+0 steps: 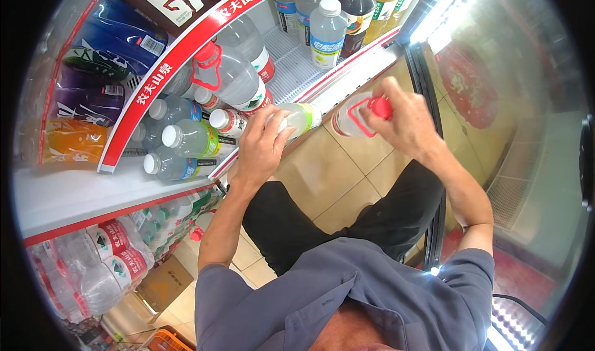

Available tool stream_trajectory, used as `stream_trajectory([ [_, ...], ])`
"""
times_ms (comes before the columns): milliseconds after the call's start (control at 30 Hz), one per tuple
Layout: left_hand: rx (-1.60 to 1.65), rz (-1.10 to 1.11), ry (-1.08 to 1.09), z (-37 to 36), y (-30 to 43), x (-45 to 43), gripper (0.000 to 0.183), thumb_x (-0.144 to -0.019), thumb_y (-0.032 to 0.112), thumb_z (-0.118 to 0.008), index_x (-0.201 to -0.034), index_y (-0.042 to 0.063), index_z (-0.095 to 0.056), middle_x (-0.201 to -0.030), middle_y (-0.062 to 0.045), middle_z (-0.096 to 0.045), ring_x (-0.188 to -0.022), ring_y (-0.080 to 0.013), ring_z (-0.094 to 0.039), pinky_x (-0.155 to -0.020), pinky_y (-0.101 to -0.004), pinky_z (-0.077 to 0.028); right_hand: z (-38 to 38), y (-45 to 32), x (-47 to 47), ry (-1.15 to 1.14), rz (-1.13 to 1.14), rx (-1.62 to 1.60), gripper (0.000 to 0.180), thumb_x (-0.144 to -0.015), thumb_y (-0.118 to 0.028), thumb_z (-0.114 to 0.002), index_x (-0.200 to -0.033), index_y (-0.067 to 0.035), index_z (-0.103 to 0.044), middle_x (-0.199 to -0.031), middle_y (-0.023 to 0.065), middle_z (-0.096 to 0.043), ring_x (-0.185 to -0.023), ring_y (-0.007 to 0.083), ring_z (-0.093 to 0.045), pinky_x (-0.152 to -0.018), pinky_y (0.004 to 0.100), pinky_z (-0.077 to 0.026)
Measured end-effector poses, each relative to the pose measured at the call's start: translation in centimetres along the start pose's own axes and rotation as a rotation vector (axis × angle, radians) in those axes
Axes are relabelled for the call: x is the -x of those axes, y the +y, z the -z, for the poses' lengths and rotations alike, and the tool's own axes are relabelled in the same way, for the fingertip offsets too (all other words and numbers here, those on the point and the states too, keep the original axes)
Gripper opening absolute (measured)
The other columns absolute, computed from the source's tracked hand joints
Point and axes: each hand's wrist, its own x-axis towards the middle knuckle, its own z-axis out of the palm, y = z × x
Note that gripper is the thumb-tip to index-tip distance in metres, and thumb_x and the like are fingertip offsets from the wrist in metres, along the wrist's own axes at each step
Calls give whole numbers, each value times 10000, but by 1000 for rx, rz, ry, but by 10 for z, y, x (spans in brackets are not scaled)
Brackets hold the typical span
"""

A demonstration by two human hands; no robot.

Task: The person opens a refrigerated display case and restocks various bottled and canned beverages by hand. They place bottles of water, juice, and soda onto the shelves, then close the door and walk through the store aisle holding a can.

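My left hand (262, 148) is closed around the white cap end of a plastic drink bottle (303, 118) with a green label, tilted at the front edge of the cooler shelf (297, 83). With its fingers on the red cap, my right hand (402, 116) grips a large clear water bottle (346, 118) that has a red carry handle; it hangs over the floor, outside the shelf. Close to my left hand stand a small white-capped bottle (231, 121) and another large water bottle (232, 74) with a red cap and handle.
White-capped drink bottles (188, 138) fill the shelf's left part; a blue-labelled bottle (327, 37) stands near its right front edge. The glass cooler door (516, 118) stands open at right. Shrink-wrapped water bottles (111, 258), a cardboard box (165, 283) and an orange crate (169, 341) are lower left.
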Motion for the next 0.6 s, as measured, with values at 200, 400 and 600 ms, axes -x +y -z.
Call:
stream_trajectory([
  [200,26,9,-10,3,0,-1,351,-916,103,-790,-1233,2,-679,-1232,-172,-651,-1088,-377,-666,-905,-446,-545,60,-42,-26,241,66,-48,373,-930,-300,-791,-1069,-34,-569,-781,206,-703,-742,395,-733,-683,448,-577],
  [400,13,16,-17,3,2,0,353,-912,105,-794,-1230,3,-679,-1241,-180,-653,-1104,-389,-665,-918,-453,-546,31,-42,-57,365,113,-125,373,-932,-261,-804,-1097,-22,-568,-826,174,-728,-745,367,-738,-688,434,-579],
  [600,14,-9,5,0,3,-2,362,-893,125,-817,-1215,17,-690,-1220,-173,-650,-1082,-388,-666,-907,-463,-548,-44,-39,-97,398,212,-163,381,-934,-207,-801,-1137,-6,-550,-896,223,-721,-788,404,-734,-681,472,-566],
])
